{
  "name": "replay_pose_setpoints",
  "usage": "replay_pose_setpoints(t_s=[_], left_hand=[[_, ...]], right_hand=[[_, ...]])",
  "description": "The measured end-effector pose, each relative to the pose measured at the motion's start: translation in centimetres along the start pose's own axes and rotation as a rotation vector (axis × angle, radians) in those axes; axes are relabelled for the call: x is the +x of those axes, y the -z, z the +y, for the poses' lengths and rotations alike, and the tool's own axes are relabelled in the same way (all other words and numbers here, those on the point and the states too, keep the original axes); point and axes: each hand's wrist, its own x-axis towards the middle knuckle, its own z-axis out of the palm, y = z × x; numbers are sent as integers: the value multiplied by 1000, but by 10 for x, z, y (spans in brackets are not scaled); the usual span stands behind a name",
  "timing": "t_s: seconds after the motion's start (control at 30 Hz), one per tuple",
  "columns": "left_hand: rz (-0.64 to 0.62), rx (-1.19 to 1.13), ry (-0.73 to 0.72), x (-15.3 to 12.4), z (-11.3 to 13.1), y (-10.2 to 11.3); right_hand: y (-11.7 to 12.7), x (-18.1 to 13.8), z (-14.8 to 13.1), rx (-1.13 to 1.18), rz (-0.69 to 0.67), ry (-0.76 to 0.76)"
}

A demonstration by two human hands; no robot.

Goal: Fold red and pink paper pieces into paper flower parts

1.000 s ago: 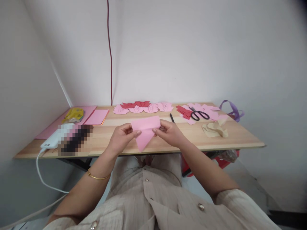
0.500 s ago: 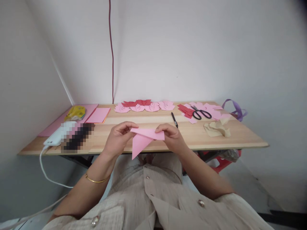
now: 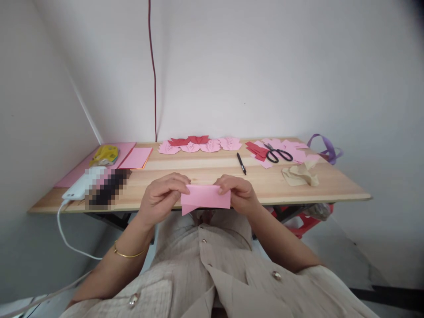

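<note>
I hold a folded pink paper (image 3: 206, 198) in the air at the near edge of the wooden table (image 3: 198, 170). My left hand (image 3: 163, 196) pinches its left end and my right hand (image 3: 240, 193) pinches its right end. The paper now looks like a flat band with a small point sticking out at its lower left. Both hands are closed on it, thumbs toward me.
Folded pink and red paper shapes (image 3: 198, 144) line the far edge. A black pen (image 3: 241, 163), black scissors (image 3: 277, 154) on pink scraps, and crumpled beige paper (image 3: 300, 175) lie to the right. Pink sheets (image 3: 136, 157), a yellow item (image 3: 105, 155) and a white device (image 3: 81, 187) with cable sit left.
The paper's hanging triangular point has been folded up, leaving a narrow band. Both hands have dropped slightly toward the table's near edge while still gripping it.
</note>
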Motion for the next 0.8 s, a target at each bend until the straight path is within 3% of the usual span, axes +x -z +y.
replay_pose_setpoints(t_s=[0.27, 0.43, 0.57, 0.67, 0.8], left_hand=[[-10, 83, -15, 2, -1, 0], [62, 90, 48, 4, -7, -9], [118, 80, 19, 15, -21, -11], [138, 135, -7, 29, -34, -9], [136, 199, -41, 45, -47, -8]], right_hand=[[3, 1, 0, -49, -17, 25], [5, 0, 0, -88, 28, -78], [16, 5, 5, 13, 15, -250], [28, 17, 10, 53, -9, -290], [34, 37, 8, -230, -86, -208]])
